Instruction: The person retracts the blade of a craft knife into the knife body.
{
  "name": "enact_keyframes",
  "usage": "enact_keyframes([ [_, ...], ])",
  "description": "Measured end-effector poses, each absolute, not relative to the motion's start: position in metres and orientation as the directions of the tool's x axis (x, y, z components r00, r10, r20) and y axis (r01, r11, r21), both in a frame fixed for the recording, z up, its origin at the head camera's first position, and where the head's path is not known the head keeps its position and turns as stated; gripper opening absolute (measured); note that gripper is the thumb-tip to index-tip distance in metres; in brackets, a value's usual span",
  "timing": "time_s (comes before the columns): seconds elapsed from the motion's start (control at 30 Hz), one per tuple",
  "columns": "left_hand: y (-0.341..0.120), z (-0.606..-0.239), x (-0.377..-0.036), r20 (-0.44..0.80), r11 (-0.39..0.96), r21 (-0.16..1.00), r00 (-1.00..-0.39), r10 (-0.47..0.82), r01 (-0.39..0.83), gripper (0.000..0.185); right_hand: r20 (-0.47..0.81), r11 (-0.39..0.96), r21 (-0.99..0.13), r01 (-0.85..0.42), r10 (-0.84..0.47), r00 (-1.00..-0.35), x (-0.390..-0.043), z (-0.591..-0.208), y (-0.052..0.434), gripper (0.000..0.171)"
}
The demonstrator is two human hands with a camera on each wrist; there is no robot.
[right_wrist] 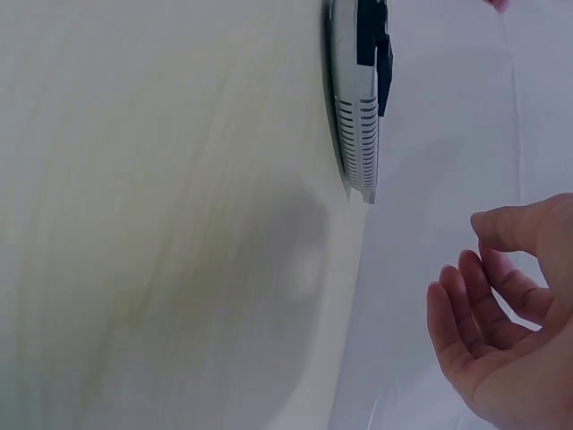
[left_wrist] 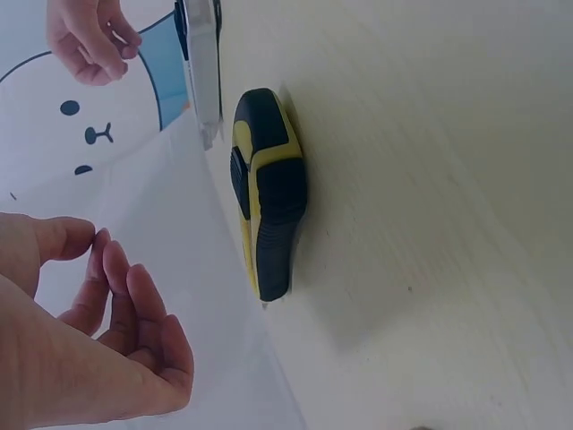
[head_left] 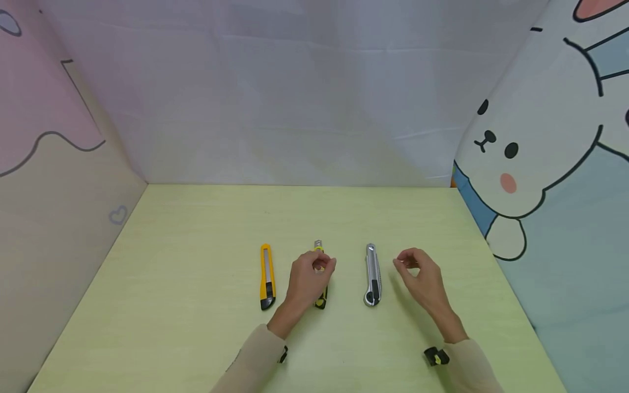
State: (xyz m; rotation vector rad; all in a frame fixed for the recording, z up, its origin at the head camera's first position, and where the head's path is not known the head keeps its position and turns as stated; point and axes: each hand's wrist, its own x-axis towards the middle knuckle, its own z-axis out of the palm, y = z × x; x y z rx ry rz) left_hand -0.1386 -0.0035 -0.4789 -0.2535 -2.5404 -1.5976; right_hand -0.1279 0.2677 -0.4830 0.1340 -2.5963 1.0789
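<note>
Three utility knives lie in a row on the table. The left one is a yellow snap-off knife (head_left: pixel 263 273) with a black end. Over the middle black-and-yellow utility knife (left_wrist: pixel 279 197) hovers my left hand (head_left: pixel 306 281), thumb and fingertips close together, holding nothing and hiding much of that knife in the head view. A silver snap-off knife (head_left: pixel 373 267) with a black slider lies between the hands; part of it shows in the right wrist view. To its right, my right hand (head_left: pixel 425 275) is raised above the table, fingers loosely curled around no object.
The pale yellow-green table (head_left: pixel 196 338) meets a whitish cloth backdrop (head_left: pixel 275 109) at its far edge. Printed cloth with a cartoon animal (head_left: pixel 550 164) hangs along the right side, and a pink-and-cream cloth (head_left: pixel 54 207) along the left.
</note>
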Motion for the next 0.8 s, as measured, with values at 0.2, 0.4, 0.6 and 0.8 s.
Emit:
enact_keyframes([
  [0.2,-0.016,-0.478,-0.138,0.228,0.439,0.866,-0.970,0.084,0.241,0.010,0.359,0.758,-0.614,-0.220,0.020,-0.933,-0.128,-0.484,0.272,0.012],
  [0.4,-0.026,-0.479,-0.136,0.252,0.479,0.838,-0.964,0.084,0.261,0.008,0.351,0.794,-0.571,-0.208,0.007,-0.936,-0.128,-0.485,0.276,0.014],
  [0.6,-0.038,-0.478,-0.133,0.267,0.515,0.816,-0.961,0.066,0.262,0.008,0.395,0.808,-0.532,-0.252,-0.027,-0.918,-0.128,-0.485,0.280,0.014],
  [0.8,-0.051,-0.480,-0.132,0.291,0.568,0.781,-0.956,0.040,0.262,0.010,0.452,0.819,-0.484,-0.307,-0.066,-0.890,-0.127,-0.485,0.285,0.016],
])
